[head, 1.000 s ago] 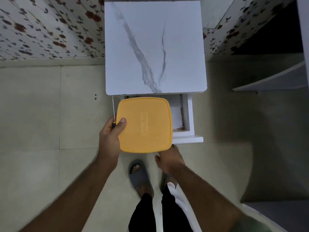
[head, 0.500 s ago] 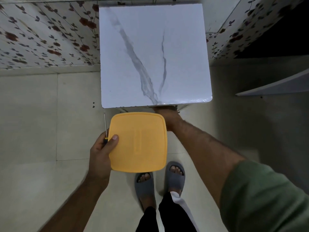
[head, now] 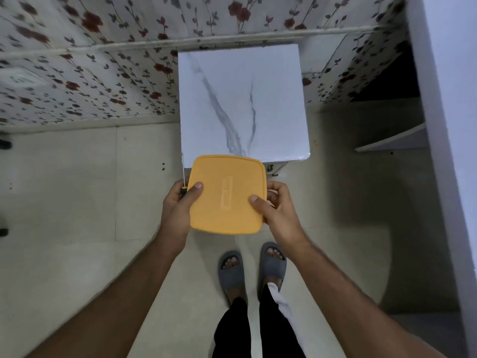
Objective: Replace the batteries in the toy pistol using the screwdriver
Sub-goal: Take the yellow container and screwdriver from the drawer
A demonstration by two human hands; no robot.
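Observation:
A square yellow-lidded container is held level in front of me, just before the near edge of the white marble-top side table. My left hand grips its left edge, thumb on the lid, and also holds a thin screwdriver whose shaft points up beside the container. My right hand grips the right edge, thumb on the lid. What is inside the container is hidden. The toy pistol is not in view.
The side table stands against a floral-patterned wall. Pale tiled floor surrounds it. My feet in grey sandals stand just below the container. A white shelf edge and a white panel are on the right.
My right hand left the table's drawer, which is now shut, and took hold of the container's right edge. I have stepped back, and the container came with me.

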